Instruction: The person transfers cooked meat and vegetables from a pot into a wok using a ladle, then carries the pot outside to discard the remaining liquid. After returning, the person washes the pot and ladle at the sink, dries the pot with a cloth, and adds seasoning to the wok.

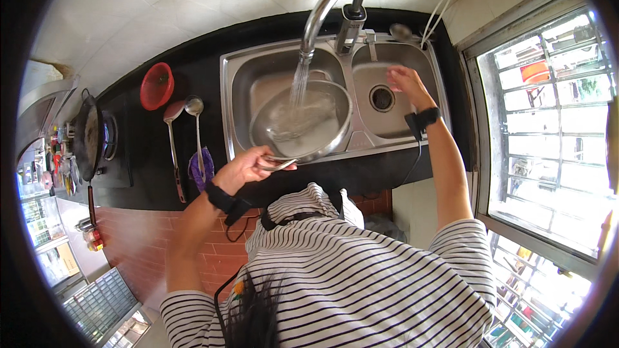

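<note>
My left hand [252, 164] grips the loop handle of a large metal pan [333, 142], which is tilted in the left basin of a stainless steel double sink [244, 77]. Water runs from the curved faucet [307, 41] into the pan, where some cloudy water lies. Over the right basin, near its round drain [381, 98], hovers my right hand [407, 82], its fingers partly curled and holding nothing that shows.
On the black counter left of the sink are a red plastic bowl [157, 86], a metal ladle [194, 106], a long-handled utensil [172, 130] and a purple cloth [201, 169]. A wok [89, 137] stands on the stove at far left. A barred window [546, 106] is at right.
</note>
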`<state>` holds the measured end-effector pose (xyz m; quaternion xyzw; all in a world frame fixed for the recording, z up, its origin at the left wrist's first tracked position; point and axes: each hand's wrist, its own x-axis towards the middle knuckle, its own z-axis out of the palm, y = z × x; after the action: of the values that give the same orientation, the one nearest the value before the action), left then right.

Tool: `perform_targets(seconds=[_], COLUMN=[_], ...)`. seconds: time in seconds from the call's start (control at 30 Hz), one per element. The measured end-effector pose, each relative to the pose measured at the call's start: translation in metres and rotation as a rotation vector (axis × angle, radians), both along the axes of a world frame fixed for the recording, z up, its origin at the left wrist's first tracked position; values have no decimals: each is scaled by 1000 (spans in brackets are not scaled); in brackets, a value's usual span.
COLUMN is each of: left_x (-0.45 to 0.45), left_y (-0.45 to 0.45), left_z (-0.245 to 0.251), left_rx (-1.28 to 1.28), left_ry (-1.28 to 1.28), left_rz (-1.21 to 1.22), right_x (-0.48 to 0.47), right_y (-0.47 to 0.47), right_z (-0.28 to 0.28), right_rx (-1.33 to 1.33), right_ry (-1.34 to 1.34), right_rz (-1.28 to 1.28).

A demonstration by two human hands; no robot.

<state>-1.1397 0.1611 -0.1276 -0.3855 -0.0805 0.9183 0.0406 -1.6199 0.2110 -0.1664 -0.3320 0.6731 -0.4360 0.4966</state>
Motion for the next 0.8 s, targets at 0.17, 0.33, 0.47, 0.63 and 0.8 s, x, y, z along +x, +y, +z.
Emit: perform_targets(seconds=[0.17,0.33,0.47,0.63,0.8], left_x=[4,-1,-1,7,12], left_y=[-15,-21,-28,-28,-32], left_z=[15,13,1,12,39], left_rx=[-531,-989,-1354,-2043,-2171], left_ry=[-397,-553,-785,-1294,-1428], left_rz=[-58,48,126,-102,-133], right_x=[4,1,-4,-5,-4], right_y=[-37,-57,-59,-61,-60], right_z=[-19,-19,-16,-19,-17], right_rx=[25,36,78,111,21], right_ry=[-144,-262,-399,-530,-550], right_rz=[48,84,123,48,78])
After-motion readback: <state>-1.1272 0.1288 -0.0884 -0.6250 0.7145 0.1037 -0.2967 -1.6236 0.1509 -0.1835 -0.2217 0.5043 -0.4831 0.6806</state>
